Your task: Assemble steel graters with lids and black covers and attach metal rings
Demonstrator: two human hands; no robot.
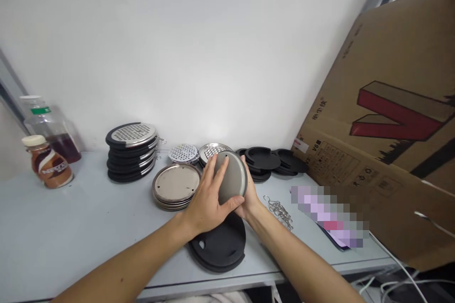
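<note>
Between my hands, tilted above the table, is a round grey metal plate (232, 177). My left hand (208, 201) presses on its face with fingers spread and the thumb along the lower edge. From behind and the right side, my right hand (250, 191) grips it; most of those fingers are hidden. Below lies a black round holder (222, 248) with a small hole. Left of my hands is a stack of plain metal plates (177, 183). Behind them sit perforated grater discs (184, 153) and another textured metal disc (213, 148).
At the left stand assembled black-rimmed graters (131, 151), a brown drink bottle (48, 163) and a bottle of dark liquid (64, 144). Black holders (261, 158) lie at the back right. Metal hooks (280, 213), a blurred purple item (329, 218) and a large cardboard box (384, 128) occupy the right.
</note>
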